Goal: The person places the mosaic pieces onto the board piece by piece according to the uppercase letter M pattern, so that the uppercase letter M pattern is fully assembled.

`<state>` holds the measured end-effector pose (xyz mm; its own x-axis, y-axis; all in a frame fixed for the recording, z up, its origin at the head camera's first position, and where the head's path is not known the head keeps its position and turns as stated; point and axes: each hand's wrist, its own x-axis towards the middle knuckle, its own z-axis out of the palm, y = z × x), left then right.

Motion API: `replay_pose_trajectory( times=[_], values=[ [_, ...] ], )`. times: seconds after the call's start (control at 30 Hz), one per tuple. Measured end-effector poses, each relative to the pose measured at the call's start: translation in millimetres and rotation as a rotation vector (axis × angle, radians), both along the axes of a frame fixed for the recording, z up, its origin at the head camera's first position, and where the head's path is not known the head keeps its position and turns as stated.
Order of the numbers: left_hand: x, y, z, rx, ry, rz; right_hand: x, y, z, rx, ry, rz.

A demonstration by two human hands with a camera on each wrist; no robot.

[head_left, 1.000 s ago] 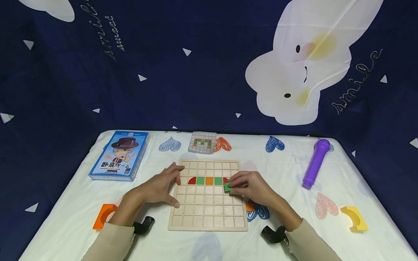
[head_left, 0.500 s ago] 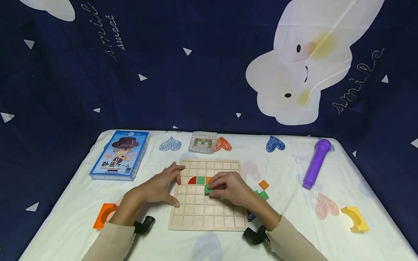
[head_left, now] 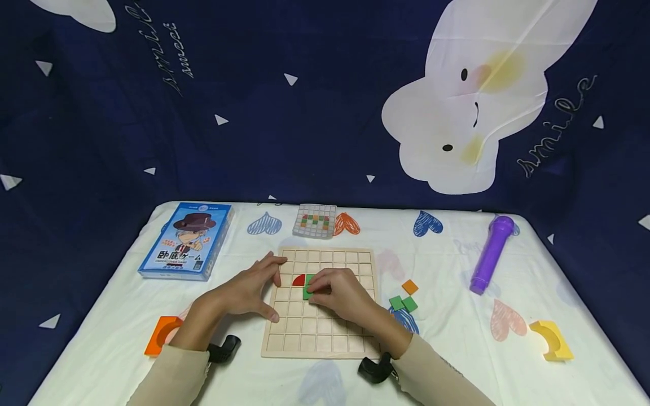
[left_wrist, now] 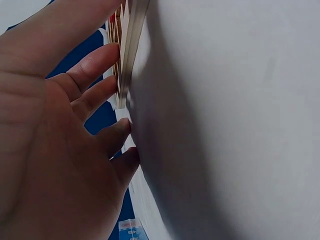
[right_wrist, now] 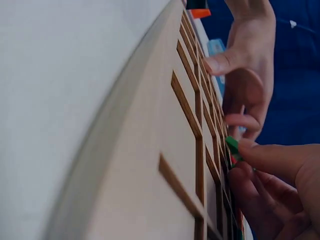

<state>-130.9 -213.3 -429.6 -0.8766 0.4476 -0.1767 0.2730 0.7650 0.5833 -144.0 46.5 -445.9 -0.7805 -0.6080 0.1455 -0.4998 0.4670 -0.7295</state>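
A wooden grid board (head_left: 325,339) lies in the middle of the white table. A red quarter-circle tile (head_left: 298,279) sits in its third row, with a green tile (head_left: 310,277) showing beside it; the rest of that row is hidden under my right hand. My right hand (head_left: 311,290) hovers over the board's middle and pinches a green square tile (head_left: 307,294), also seen in the right wrist view as the green square tile (right_wrist: 231,145). My left hand (head_left: 269,288) rests with straight fingers on the board's left edge (left_wrist: 128,60).
Loose tiles lie right of the board: one orange (head_left: 409,287), two green (head_left: 403,303). A pattern card (head_left: 315,221) and a blue game box (head_left: 187,241) sit behind. A purple marker (head_left: 491,254), a yellow arch block (head_left: 552,339) and an orange arch block (head_left: 161,335) lie around.
My right hand has carried the green tile leftward across the board, from its right edge to left of centre. The loose tiles on the right came into view. The left hand stayed put.
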Motion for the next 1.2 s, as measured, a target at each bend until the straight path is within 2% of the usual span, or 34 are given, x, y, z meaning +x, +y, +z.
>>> replay_pose_trajectory(
  times=[0.7,1.2],
  values=[
    [-0.1,-0.8,0.9,0.005,-0.004,-0.002,-1.8,-23.1,1.6,0.075,0.052,0.024],
    [-0.7,-0.7,0.5,0.007,-0.015,-0.001,-3.2,-26.7,-0.1,0.093,0.026,0.023]
  ],
)
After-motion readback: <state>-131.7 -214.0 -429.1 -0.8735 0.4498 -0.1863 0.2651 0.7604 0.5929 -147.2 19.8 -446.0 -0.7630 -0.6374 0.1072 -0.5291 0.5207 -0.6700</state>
